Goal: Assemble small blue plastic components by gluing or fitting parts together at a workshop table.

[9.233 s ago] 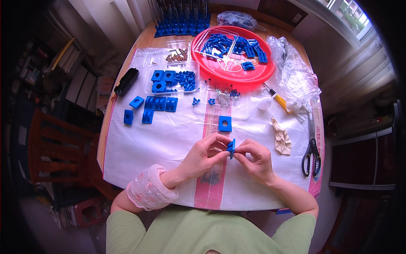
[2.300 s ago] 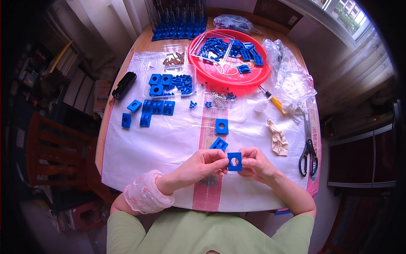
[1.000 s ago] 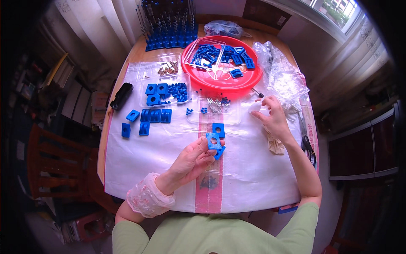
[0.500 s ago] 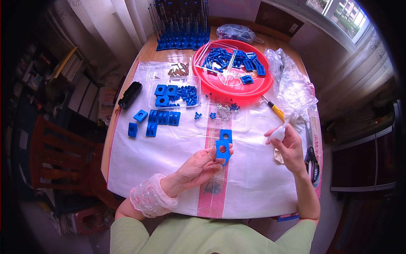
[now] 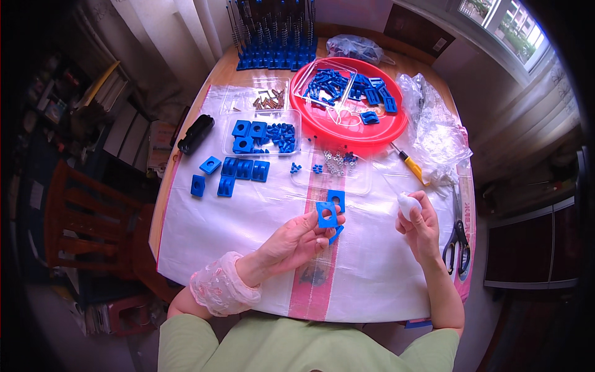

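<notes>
Between the thumb and fingers of my left hand (image 5: 292,245) is a blue square plate with a round hole (image 5: 326,215), held up over the middle of the table. Just beyond it lies a similar blue plate (image 5: 336,198). A further blue piece (image 5: 336,234) shows beside my left fingertips; whether they touch it I cannot tell. My right hand (image 5: 423,228) is closed round a small white squeeze bottle (image 5: 408,206), its thin tip pointing up and to the left.
Beyond my hands a clear tray (image 5: 361,186) holds white nuts and small blue bits. Left of it stand a clear box (image 5: 227,149) of blue parts and several loose blue blocks (image 5: 244,169). A red basin (image 5: 396,133), yellow-handled screwdriver (image 5: 413,168), plastic bags (image 5: 434,133) and scissors (image 5: 457,245) lie farther right.
The squeeze bottle has turned in my right hand, its tip swinging from upper right to upper left. My left hand has tilted the blue plate slightly. The whole view has shifted a little.
</notes>
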`<state>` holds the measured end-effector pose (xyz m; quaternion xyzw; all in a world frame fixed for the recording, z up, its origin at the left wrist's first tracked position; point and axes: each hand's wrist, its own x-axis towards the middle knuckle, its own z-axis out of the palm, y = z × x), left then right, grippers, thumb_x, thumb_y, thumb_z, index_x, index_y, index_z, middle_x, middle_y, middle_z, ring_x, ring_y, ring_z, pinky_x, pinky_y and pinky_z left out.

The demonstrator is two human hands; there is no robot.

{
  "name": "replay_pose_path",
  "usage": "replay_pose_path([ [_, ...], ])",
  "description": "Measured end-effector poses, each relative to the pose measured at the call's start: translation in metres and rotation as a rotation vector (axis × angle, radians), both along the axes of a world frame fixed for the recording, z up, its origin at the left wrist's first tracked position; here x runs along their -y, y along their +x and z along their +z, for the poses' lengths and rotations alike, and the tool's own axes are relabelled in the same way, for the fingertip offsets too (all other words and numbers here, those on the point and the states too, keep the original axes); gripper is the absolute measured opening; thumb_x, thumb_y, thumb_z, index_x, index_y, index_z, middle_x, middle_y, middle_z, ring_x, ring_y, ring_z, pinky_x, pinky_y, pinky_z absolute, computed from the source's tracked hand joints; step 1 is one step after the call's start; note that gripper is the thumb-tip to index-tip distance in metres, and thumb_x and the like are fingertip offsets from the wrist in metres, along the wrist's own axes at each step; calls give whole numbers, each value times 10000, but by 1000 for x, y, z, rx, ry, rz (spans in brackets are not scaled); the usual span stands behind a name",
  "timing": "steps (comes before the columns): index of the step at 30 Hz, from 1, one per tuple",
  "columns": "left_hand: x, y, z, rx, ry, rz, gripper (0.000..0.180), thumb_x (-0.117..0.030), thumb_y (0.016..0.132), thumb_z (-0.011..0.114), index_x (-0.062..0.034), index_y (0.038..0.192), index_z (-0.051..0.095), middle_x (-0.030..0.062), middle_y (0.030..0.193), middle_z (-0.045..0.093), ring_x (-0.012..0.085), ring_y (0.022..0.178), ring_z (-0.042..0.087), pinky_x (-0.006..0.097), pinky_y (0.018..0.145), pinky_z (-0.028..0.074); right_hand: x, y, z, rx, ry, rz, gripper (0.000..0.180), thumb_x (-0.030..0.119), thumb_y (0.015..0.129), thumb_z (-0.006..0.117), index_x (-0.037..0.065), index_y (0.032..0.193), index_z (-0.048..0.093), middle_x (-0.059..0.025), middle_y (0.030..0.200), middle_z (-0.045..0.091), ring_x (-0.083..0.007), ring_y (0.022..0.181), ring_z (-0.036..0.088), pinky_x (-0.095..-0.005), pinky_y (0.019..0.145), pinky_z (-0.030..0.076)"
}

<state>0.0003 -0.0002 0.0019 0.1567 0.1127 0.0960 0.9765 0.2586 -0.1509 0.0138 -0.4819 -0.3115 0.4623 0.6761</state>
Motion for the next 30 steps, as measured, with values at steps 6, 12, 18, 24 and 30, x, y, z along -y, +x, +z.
replay_pose_path([
  [6,0,0,0,-11,14,9,471,-359,1026,510,-48,1379,477,58,1288,587,101,1065,532,228,813,473,-2,-6,3,4,1,-51,329,319,963,652,77,1116,489,36,768,481,-52,637,390,-228,573,314],
  [12,1,1,3,-30,42,-4,465,-366,1038,487,-56,1385,481,36,1250,596,84,1051,527,216,797,454,1,-12,9,9,32,-163,307,287,935,697,60,1063,534,44,747,496,-33,629,409,-212,586,352],
  [18,1,1,2,-27,72,-19,475,-377,1047,464,-55,1395,478,33,1251,597,76,1013,516,219,803,446,6,-14,11,69,15,-204,280,248,926,704,53,1050,547,13,830,594,-27,725,563,-186,629,475],
  [24,2,1,2,-49,101,-23,482,-362,1053,462,-42,1413,464,42,1258,595,74,999,514,220,806,450,9,-19,13,187,7,-258,234,191,908,689,45,1033,556,-13,898,618,-38,768,600,-172,619,497],
  [30,3,1,2,-55,110,-26,493,-356,1053,462,-28,1421,455,49,1266,593,68,984,513,216,808,453,9,-22,17,192,23,-267,218,173,898,683,36,1017,562,-9,847,627,-30,717,572,-167,595,453],
])
